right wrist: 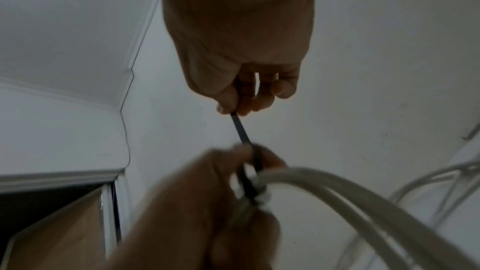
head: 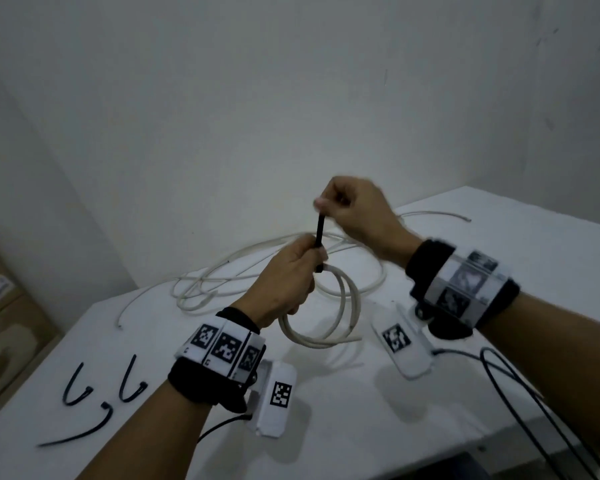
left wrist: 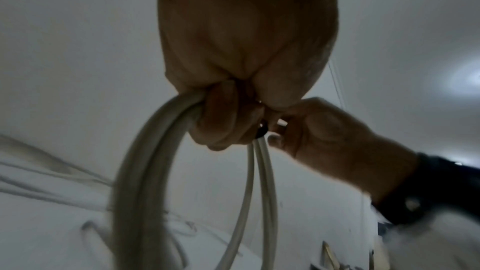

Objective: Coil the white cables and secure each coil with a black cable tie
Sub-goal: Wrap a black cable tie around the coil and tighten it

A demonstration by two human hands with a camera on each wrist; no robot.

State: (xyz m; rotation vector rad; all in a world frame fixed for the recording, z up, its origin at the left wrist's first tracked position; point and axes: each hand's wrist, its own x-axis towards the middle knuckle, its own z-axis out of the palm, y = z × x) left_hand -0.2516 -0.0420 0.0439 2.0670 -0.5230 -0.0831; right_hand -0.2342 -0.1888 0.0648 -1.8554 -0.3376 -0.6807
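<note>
My left hand [head: 291,271] grips a small coil of white cable [head: 329,317] above the white table [head: 326,410]; the coil hangs down from the fist [left wrist: 226,114]. A black cable tie [head: 320,233] wraps the coil at the top [right wrist: 253,184] and its tail rises straight up. My right hand [head: 347,206] pinches that tail's upper end between thumb and fingers [right wrist: 233,104]. The tie's head is mostly hidden by my left fingers. In the left wrist view the coil [left wrist: 145,171] drops toward the table beside my right hand [left wrist: 311,130].
A loose tangle of white cables [head: 257,268] lies on the table behind my hands, one end trailing right [head: 447,214]. Three spare black cable ties [head: 94,403] lie at the front left. Black cords [head: 520,393] run off the right edge. Cardboard boxes [head: 4,323] stand at left.
</note>
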